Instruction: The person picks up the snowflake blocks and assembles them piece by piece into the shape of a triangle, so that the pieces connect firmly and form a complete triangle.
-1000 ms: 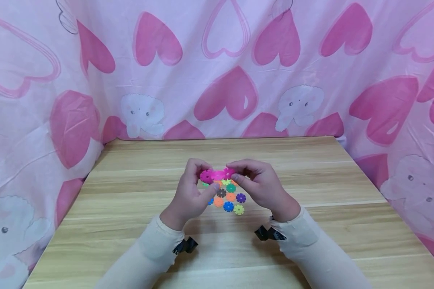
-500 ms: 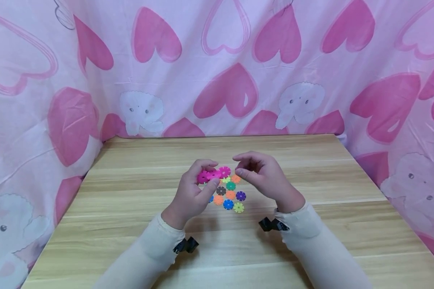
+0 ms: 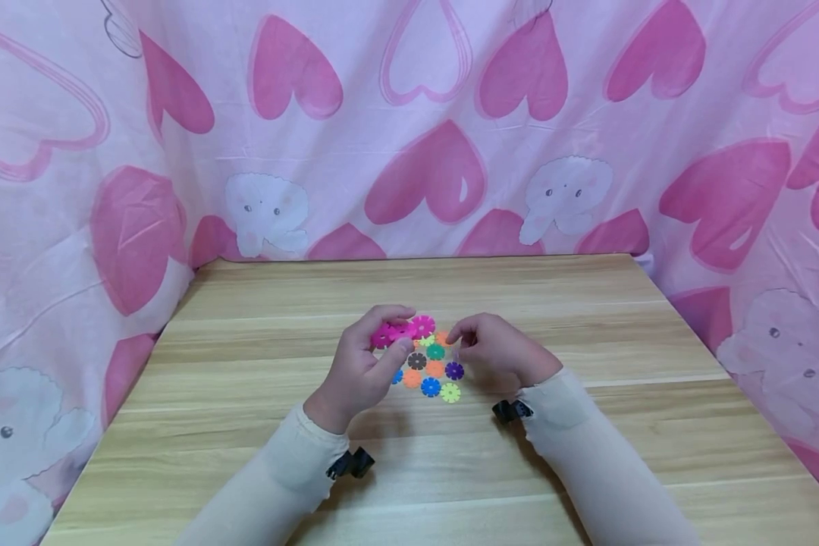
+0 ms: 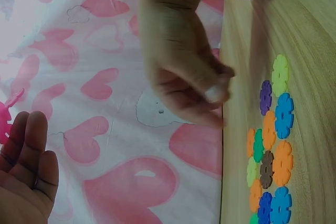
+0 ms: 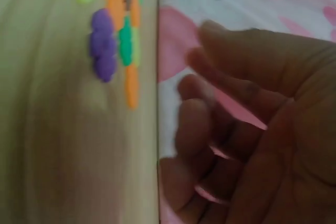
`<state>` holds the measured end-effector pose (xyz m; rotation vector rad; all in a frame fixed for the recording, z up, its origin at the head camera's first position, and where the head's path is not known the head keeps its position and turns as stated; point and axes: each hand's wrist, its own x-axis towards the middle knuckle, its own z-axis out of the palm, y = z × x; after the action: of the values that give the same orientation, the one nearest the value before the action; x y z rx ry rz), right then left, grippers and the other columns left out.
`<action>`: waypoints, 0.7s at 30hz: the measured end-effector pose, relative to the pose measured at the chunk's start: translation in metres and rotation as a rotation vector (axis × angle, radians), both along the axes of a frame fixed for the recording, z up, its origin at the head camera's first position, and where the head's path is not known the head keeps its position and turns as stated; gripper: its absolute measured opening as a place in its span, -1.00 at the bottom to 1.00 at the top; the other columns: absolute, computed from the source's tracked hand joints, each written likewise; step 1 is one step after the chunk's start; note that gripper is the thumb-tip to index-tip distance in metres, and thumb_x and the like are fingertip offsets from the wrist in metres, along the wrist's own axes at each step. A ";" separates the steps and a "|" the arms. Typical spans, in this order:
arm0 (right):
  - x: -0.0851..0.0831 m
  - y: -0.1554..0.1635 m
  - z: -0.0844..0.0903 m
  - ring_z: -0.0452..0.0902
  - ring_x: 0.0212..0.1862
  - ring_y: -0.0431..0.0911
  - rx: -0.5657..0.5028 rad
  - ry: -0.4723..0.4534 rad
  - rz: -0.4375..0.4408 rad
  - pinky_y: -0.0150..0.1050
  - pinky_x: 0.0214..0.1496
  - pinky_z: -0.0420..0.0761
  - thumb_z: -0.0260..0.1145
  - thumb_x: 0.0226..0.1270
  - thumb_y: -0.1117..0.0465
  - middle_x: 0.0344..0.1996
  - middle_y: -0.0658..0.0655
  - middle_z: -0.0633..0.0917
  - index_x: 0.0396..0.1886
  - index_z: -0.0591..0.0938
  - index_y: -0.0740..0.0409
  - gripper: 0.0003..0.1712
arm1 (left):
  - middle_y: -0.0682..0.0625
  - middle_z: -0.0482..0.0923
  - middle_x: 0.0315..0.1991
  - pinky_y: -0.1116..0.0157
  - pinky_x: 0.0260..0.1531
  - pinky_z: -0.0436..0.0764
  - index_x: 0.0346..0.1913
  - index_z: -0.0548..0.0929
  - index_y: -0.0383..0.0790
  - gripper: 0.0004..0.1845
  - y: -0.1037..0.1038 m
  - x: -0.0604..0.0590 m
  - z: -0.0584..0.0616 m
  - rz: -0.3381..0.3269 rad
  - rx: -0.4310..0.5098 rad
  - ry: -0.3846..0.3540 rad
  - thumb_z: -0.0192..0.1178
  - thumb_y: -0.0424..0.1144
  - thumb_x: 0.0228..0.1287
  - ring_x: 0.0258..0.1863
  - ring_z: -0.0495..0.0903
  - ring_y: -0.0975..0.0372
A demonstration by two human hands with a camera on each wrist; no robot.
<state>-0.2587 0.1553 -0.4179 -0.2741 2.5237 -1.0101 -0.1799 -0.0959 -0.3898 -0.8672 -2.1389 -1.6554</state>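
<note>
1. The left hand pinched the joined magenta plastic snowflake discs between thumb and fingertips, above the flat cluster of coloured plastic snowflake discs on the wooden table.
2. The right hand, fingers loosely curled and holding nothing, hovered just right of that cluster; a careless reach could have scattered it.
3. Half a second earlier, the right hand was higher, level with the magenta piece.

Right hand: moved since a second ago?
Yes. The right hand let go of the joined pink plastic snowflake discs and dropped toward the purple snowflake disc on the wooden table.
</note>
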 end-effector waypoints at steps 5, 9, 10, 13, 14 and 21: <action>0.003 -0.003 -0.006 0.55 -0.14 0.05 0.099 -0.044 0.037 -0.18 -0.20 0.66 0.53 0.29 0.31 -0.22 0.08 0.67 -0.12 0.81 -0.16 -0.74 | -0.13 0.67 -0.01 0.24 -0.32 0.79 0.23 0.60 -0.23 -0.64 0.000 -0.002 -0.001 -0.021 0.022 0.036 0.15 -0.40 0.41 -0.20 0.67 0.17; 0.004 -0.005 -0.010 0.54 -0.16 0.03 0.139 -0.041 0.068 -0.20 -0.21 0.64 0.49 0.29 0.40 -0.25 0.09 0.66 -0.16 0.79 -0.16 -0.68 | -0.14 0.68 0.02 0.23 -0.32 0.79 0.22 0.61 -0.22 -0.64 0.000 -0.003 -0.001 -0.025 0.030 0.049 0.15 -0.40 0.40 -0.20 0.69 0.13; 0.004 -0.005 -0.011 0.54 -0.17 0.03 0.143 -0.040 0.070 -0.20 -0.23 0.64 0.48 0.29 0.41 -0.25 0.09 0.66 -0.17 0.79 -0.16 -0.68 | -0.14 0.68 0.03 0.23 -0.32 0.79 0.22 0.61 -0.23 -0.64 0.000 -0.002 -0.001 -0.025 0.031 0.048 0.15 -0.40 0.39 -0.19 0.69 0.12; 0.003 -0.006 -0.015 0.54 -0.19 0.04 0.144 -0.048 0.079 -0.20 -0.28 0.63 0.48 0.29 0.42 -0.26 0.10 0.66 -0.20 0.76 -0.13 -0.69 | -0.13 0.67 0.06 0.23 -0.31 0.80 0.22 0.61 -0.24 -0.63 0.000 -0.002 -0.001 -0.021 0.030 0.042 0.16 -0.39 0.39 -0.15 0.69 0.12; 0.003 -0.006 -0.016 0.54 -0.19 0.05 0.136 -0.053 0.079 -0.20 -0.28 0.63 0.48 0.28 0.43 -0.26 0.10 0.66 -0.22 0.74 -0.11 -0.70 | -0.13 0.67 0.05 0.23 -0.31 0.80 0.22 0.61 -0.23 -0.63 0.000 -0.002 -0.001 -0.020 0.030 0.040 0.16 -0.39 0.39 -0.15 0.69 0.13; 0.004 -0.006 -0.018 0.54 -0.25 0.05 0.121 -0.064 0.082 -0.22 -0.34 0.59 0.55 0.24 0.40 -0.31 0.12 0.63 -0.28 0.62 0.02 -0.73 | -0.14 0.64 -0.03 0.25 -0.38 0.77 0.23 0.60 -0.22 -0.62 0.000 0.000 -0.001 -0.019 0.039 0.035 0.15 -0.41 0.39 -0.23 0.64 0.19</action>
<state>-0.2547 0.1490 -0.4361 -0.3021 2.4821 -0.8187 -0.1798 -0.0964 -0.3911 -0.9008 -2.0745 -1.6726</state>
